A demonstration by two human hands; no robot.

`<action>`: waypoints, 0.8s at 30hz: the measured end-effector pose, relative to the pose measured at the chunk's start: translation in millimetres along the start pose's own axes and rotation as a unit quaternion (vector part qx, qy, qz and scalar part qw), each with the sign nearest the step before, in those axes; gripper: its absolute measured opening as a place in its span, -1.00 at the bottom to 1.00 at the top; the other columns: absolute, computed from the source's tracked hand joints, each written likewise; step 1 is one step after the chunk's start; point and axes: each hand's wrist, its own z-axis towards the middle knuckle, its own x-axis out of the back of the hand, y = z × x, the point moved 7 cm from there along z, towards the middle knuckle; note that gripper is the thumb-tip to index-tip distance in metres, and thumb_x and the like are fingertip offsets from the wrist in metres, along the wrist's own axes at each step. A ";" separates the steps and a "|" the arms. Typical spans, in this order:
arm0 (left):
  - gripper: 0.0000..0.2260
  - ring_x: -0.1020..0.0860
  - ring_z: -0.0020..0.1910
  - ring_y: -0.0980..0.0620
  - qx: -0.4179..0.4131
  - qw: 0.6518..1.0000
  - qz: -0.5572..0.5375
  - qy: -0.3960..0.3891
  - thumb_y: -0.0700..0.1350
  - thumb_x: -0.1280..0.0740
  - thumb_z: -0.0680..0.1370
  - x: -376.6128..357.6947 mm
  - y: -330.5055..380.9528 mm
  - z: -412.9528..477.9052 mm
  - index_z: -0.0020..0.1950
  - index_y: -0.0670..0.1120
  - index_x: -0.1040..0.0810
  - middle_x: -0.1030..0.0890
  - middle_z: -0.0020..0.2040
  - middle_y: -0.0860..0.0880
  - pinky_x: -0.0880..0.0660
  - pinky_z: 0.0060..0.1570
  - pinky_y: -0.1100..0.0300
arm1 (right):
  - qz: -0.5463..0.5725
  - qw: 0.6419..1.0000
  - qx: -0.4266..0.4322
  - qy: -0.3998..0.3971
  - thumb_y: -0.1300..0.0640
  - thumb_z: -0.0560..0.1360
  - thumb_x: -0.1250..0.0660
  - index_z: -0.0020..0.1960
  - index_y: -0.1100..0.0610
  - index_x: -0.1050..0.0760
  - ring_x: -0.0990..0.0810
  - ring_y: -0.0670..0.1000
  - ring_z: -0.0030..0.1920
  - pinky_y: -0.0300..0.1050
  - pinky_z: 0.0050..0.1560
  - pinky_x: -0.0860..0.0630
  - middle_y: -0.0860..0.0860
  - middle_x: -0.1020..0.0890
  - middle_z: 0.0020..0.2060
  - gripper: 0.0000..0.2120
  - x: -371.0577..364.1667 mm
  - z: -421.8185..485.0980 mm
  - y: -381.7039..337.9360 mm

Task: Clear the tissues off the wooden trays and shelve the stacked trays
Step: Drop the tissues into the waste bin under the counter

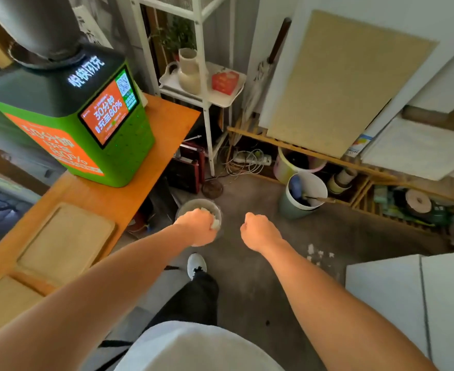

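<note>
Two pale wooden trays lie on the orange table at the left: one tray (65, 242) nearer the middle and another tray (3, 301) at the lower left edge, both bare of tissues. My left hand (197, 227) is held over a small grey waste bin (193, 204) on the floor, closed around a crumpled white tissue (215, 223) that pokes out at the fingers. More white tissue shows inside the bin. My right hand (259, 231) hangs beside it, to the right, as a closed fist with nothing visible in it.
A green and orange charging kiosk (86, 124) stands on the orange table (140, 188). A white metal shelf (207, 97) with a jug and red box is behind. A green bucket (303, 196), low wooden racks and cables crowd the floor. White cabinet (413, 295) at right.
</note>
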 end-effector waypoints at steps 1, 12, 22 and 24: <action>-0.70 -0.55 -0.06 -0.12 -0.001 1.000 0.009 -0.014 0.03 -0.18 0.53 -1.5 -5.9 17.2 0.05 -0.11 -0.58 -0.57 0.01 -0.11 -0.41 -0.21 0.11 | -0.001 1.000 -0.007 -0.009 0.05 0.65 -0.09 0.20 0.20 -0.44 -0.58 0.25 0.12 0.01 -0.10 -0.43 0.19 -0.56 0.18 -0.72 -1.2 16.8 0.3; -0.65 -0.54 0.11 -0.22 0.076 0.986 0.005 -0.150 0.04 -0.22 0.51 -45.8 -96.5 169.4 0.24 -0.05 -0.53 -0.55 0.18 -0.18 -0.49 -0.07 -0.01 | 0.043 0.994 -0.020 -0.101 0.10 0.58 -0.21 0.10 0.20 -0.53 -0.58 0.31 0.07 0.07 -0.01 -0.53 0.21 -0.56 0.07 -0.78 -59.4 186.3 -19.7; -0.79 -0.57 -0.02 -0.16 0.163 0.970 -0.062 -0.169 -0.01 -0.25 0.54 -198.2 -178.0 327.9 0.09 -0.07 -0.55 -0.58 0.03 -0.13 -0.57 -0.01 -0.02 | 0.023 0.984 0.020 -0.178 0.27 0.54 -0.27 0.15 0.18 -0.54 -0.60 0.24 0.08 -0.02 -0.06 -0.52 0.18 -0.54 0.12 -0.79 -236.7 356.1 1.1; -0.82 -0.57 -0.01 -0.19 0.190 0.965 -0.112 -0.144 -0.06 -0.26 0.55 -230.1 -190.3 360.7 0.04 -0.13 -0.55 -0.59 0.01 -0.16 -0.56 0.01 -0.02 | 0.030 0.984 0.029 -0.176 0.26 0.54 -0.29 0.17 0.18 -0.53 -0.59 0.24 0.07 -0.03 -0.09 -0.48 0.18 -0.53 0.12 -0.79 -271.9 389.5 -1.0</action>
